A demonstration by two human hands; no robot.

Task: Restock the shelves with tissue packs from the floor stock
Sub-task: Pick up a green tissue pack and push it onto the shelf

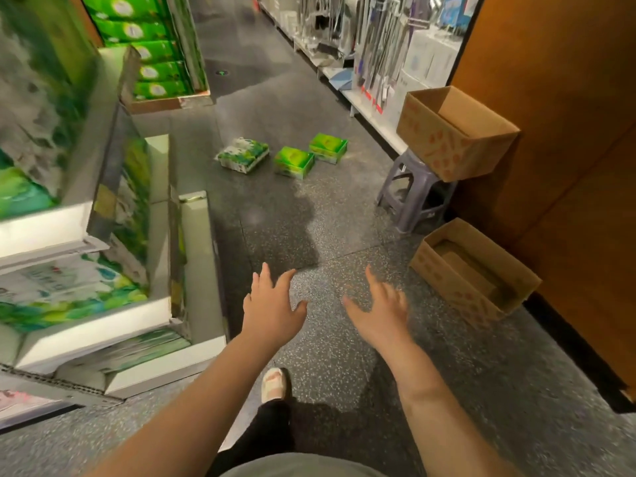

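both forearms reach forward over the speckled floor (344,208), the left hand (272,313) and right hand (380,313) held palm-down with fingers spread and straight, holding nothing. three tissue packs lie on the floor well ahead of the hands: a white-and-green pack (243,154), a green pack (294,162) just beside it, and a second green pack (328,148) touching that one (all apart from the shelves). stocked shelves (103,325) stand to the left; a cardboard box (454,132) rests on a stool (409,191) to the right, another box (473,273) on the floor.
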